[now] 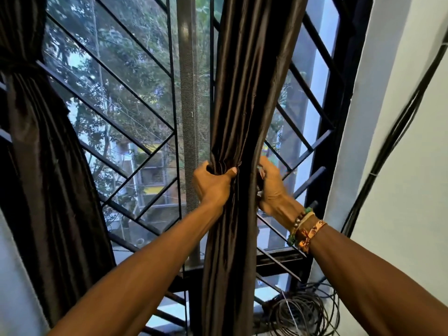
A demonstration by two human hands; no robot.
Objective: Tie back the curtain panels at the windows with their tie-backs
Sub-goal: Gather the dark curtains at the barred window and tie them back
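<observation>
Bare forearms (pixel 145 263) are reaching up to the dark satin curtain panel (pixel 244 93) hanging mid-window. It is looking light, soft and slippery, best gripped at the gathered folds. The left hand (pixel 213 184) is squeezing them tight, and the right hand (pixel 272 187) is curling behind the edge; I cannot tell what it is holding

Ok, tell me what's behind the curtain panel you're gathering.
The black window grille shows either side of the panel. The right hand reaches behind its right edge; the fabric covers what it holds, so any tie-back there is hidden.
</observation>
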